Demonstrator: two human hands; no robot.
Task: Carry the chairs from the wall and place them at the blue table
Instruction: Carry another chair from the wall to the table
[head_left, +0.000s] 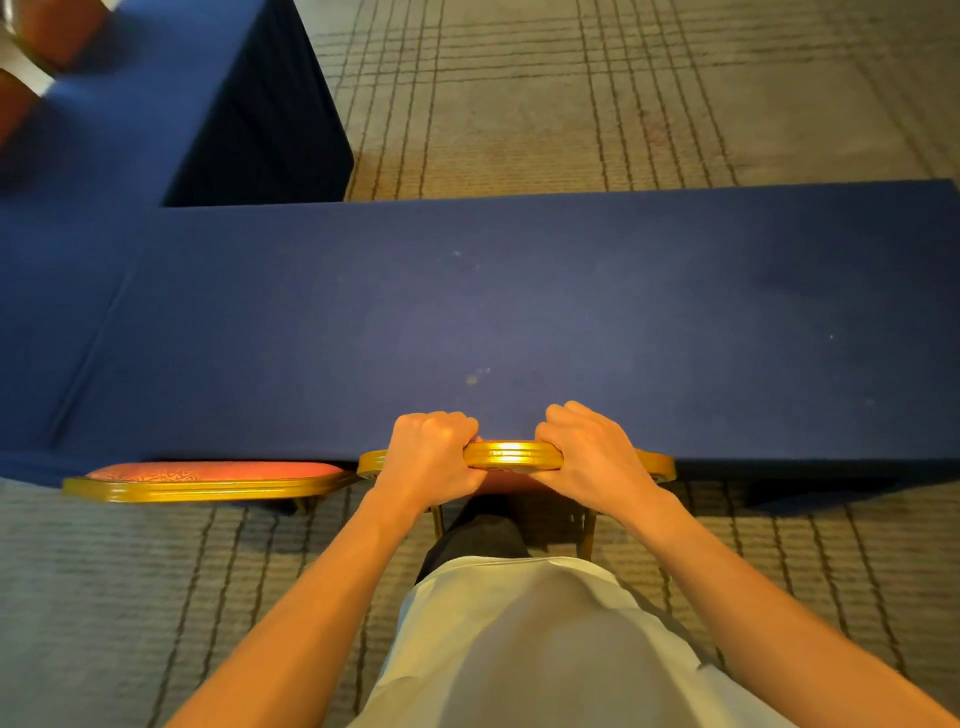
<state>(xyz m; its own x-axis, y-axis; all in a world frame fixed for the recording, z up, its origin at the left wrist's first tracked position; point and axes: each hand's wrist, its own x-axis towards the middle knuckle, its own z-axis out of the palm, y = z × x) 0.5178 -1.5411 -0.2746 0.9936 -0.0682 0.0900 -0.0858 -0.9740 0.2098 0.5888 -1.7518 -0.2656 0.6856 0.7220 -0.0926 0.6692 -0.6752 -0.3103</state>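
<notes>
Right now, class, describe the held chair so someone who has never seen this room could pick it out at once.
Find the long blue table across the middle of the view; two gold-framed chairs stand at its near edge. The one wanted is the right-hand chair, directly before the person. Unlike its free neighbour, the left hand and right hand hold its top rail.

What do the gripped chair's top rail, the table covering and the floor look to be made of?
The chair's top rail: probably gold-painted metal, glossy, ridged, with a bright highlight. The table covering: dark blue matte cloth, creased and draped over the edge. The floor: low-pile carpet, beige with dark grid lines.
</notes>
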